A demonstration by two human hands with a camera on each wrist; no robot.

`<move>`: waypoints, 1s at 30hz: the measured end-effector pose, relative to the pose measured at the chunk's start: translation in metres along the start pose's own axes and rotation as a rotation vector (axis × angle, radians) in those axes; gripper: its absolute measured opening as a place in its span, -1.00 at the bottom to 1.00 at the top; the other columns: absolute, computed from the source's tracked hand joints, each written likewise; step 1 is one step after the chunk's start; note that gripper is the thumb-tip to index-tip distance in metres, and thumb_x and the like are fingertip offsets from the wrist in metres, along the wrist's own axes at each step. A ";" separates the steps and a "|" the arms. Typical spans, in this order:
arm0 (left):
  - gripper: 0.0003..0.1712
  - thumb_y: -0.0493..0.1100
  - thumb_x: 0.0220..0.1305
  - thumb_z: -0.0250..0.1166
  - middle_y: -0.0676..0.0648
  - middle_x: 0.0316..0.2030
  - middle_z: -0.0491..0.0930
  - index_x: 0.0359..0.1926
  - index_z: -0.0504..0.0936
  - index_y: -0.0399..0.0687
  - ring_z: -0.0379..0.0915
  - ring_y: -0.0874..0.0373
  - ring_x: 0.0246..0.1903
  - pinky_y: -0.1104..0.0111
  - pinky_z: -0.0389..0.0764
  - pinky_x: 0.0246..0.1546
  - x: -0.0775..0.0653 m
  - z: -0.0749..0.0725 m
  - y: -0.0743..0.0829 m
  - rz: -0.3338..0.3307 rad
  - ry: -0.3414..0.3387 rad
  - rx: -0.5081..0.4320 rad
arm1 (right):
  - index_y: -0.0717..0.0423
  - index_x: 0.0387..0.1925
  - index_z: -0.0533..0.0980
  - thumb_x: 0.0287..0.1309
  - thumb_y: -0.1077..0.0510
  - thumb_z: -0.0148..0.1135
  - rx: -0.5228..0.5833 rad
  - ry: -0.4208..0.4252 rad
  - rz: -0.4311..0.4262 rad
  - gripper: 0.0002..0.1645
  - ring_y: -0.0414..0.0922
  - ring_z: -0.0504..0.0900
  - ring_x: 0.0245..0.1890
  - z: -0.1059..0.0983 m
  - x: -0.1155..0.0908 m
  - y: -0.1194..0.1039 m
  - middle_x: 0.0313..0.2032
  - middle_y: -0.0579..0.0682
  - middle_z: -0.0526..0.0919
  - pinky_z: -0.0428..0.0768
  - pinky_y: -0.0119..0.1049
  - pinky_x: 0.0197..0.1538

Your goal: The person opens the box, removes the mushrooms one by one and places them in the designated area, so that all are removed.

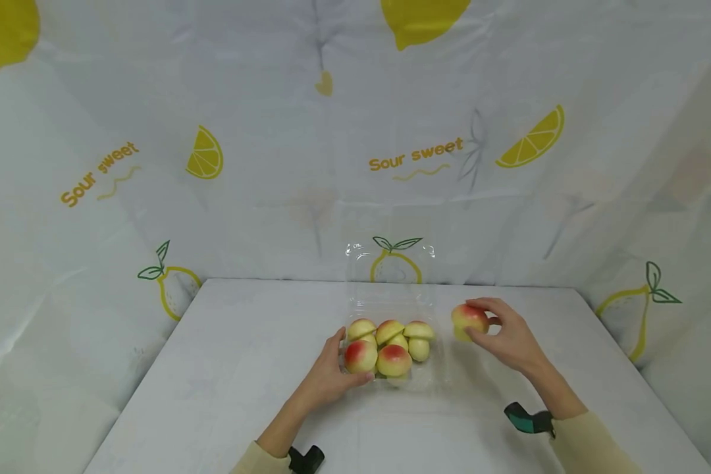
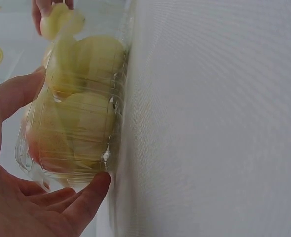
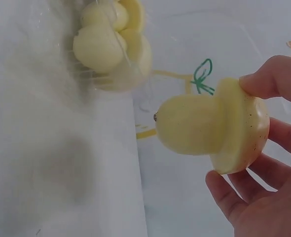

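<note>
A clear plastic clamshell box (image 1: 429, 378) lies on the table with its lid (image 1: 391, 299) raised at the back. Inside are several toy mushrooms (image 1: 394, 361) with pale yellow stems and red-blushed caps. My left hand (image 1: 327, 376) grips the box at its left side, thumb at the front corner in the head view. In the left wrist view, its fingers (image 2: 89, 200) curl against the clear wall. To the right of the box, my right hand (image 1: 506, 334) holds another toy mushroom (image 3: 195, 123) by its cap, above the table; its stem points away from the palm.
The white table (image 1: 243, 342) meets a hanging sheet (image 1: 272, 217) printed with lemons at its back edge. Dark bands with a camera piece are on both wrists, below the beige sleeves (image 1: 592, 447).
</note>
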State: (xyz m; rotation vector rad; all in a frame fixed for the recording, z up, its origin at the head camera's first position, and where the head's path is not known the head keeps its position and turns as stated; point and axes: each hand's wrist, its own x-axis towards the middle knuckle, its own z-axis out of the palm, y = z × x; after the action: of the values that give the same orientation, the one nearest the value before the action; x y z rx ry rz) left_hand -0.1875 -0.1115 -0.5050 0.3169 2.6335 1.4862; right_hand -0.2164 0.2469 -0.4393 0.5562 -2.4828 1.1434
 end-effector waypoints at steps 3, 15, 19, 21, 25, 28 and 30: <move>0.29 0.21 0.08 0.53 -0.31 0.43 0.21 0.57 0.00 -0.28 0.32 -0.24 0.31 -0.15 0.43 0.24 0.000 0.000 0.000 0.001 -0.003 0.002 | 0.34 0.16 0.52 0.09 0.27 0.48 -0.026 -0.022 0.065 -0.42 0.04 0.54 -0.01 -0.001 0.001 0.007 0.06 0.23 0.61 0.54 -0.46 -0.08; 0.30 0.20 0.07 0.55 -0.31 0.44 0.20 0.57 0.00 -0.27 0.30 -0.26 0.33 -0.17 0.41 0.25 0.000 0.000 0.001 -0.010 -0.009 -0.010 | 0.38 0.20 0.49 0.19 0.11 0.43 -0.069 -0.123 0.245 -0.37 0.16 0.57 0.00 0.002 0.003 0.030 0.10 0.31 0.57 0.59 -0.20 -0.05; 0.30 0.19 0.07 0.55 -0.31 0.43 0.20 0.57 -0.01 -0.27 0.30 -0.25 0.33 -0.17 0.41 0.25 0.000 0.000 0.000 -0.008 -0.010 -0.013 | 0.37 0.21 0.50 0.21 0.10 0.41 -0.067 -0.143 0.271 -0.37 0.16 0.56 0.03 0.005 0.004 0.039 0.11 0.30 0.56 0.60 -0.18 -0.01; 0.30 0.19 0.08 0.55 -0.30 0.44 0.20 0.58 -0.01 -0.25 0.30 -0.24 0.33 -0.15 0.40 0.26 0.000 0.000 0.001 -0.013 -0.010 -0.015 | 0.37 0.21 0.50 0.21 0.10 0.41 -0.061 -0.153 0.281 -0.37 0.16 0.56 0.03 0.007 0.003 0.043 0.11 0.31 0.56 0.59 -0.14 0.01; 0.29 0.19 0.08 0.54 -0.29 0.44 0.20 0.58 -0.02 -0.24 0.30 -0.21 0.32 -0.15 0.41 0.25 -0.001 0.000 0.001 -0.016 -0.013 -0.023 | 0.38 0.21 0.49 0.23 0.08 0.40 -0.057 -0.173 0.298 -0.36 0.18 0.56 0.03 0.010 0.002 0.050 0.12 0.34 0.56 0.59 -0.03 0.04; 0.30 0.20 0.08 0.54 -0.30 0.43 0.21 0.58 -0.02 -0.26 0.31 -0.21 0.32 -0.14 0.43 0.24 -0.001 0.000 0.001 -0.009 -0.013 -0.024 | 0.38 0.21 0.49 0.25 0.05 0.40 -0.058 -0.179 0.316 -0.36 0.20 0.56 0.04 0.013 0.002 0.052 0.12 0.35 0.56 0.58 0.02 0.06; 0.30 0.21 0.08 0.54 -0.30 0.44 0.20 0.58 -0.02 -0.25 0.31 -0.22 0.32 -0.14 0.43 0.24 0.000 -0.001 0.001 -0.006 -0.014 -0.024 | 0.38 0.22 0.48 0.26 0.04 0.38 -0.059 -0.174 0.326 -0.36 0.21 0.56 0.05 0.014 0.003 0.054 0.13 0.35 0.56 0.57 0.05 0.08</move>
State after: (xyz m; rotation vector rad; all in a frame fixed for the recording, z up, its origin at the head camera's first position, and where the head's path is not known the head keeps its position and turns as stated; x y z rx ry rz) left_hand -0.1872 -0.1116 -0.5040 0.3156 2.6015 1.5072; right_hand -0.2473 0.2674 -0.4809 0.2480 -2.8245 1.1731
